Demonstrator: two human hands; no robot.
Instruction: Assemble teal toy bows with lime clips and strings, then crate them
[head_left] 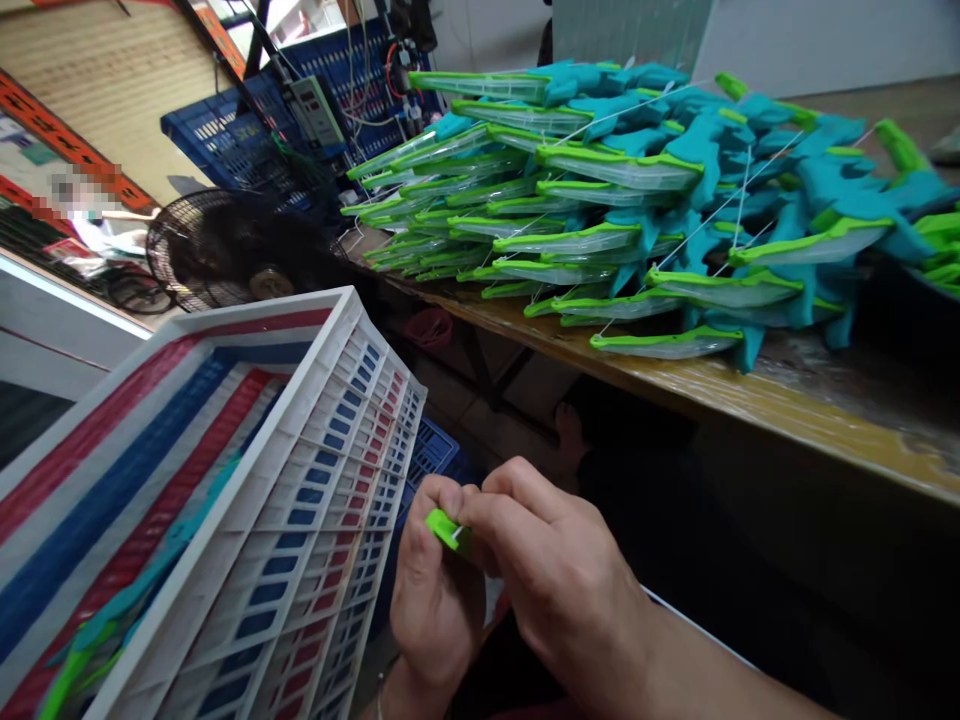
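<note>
Both my hands meet low in the middle of the head view, closed around a small bright green plastic piece (444,528). My left hand (435,600) grips it from the left, and one end of it sticks out between thumb and fingers. From the right, my right hand (559,570) pinches at the same piece with thumb and forefinger. Most of the piece is hidden by my fingers. A pile of teal and green plastic parts (701,160) with clear strips and thin white strings lies on the bench beyond my hands.
A wooden bench (825,410) runs along the right. To the left stands a white slatted crate (330,470) with a striped liner, holding a few teal and green parts (157,570). Behind it are a black fan (217,250) and a blue crate (202,130) near cables.
</note>
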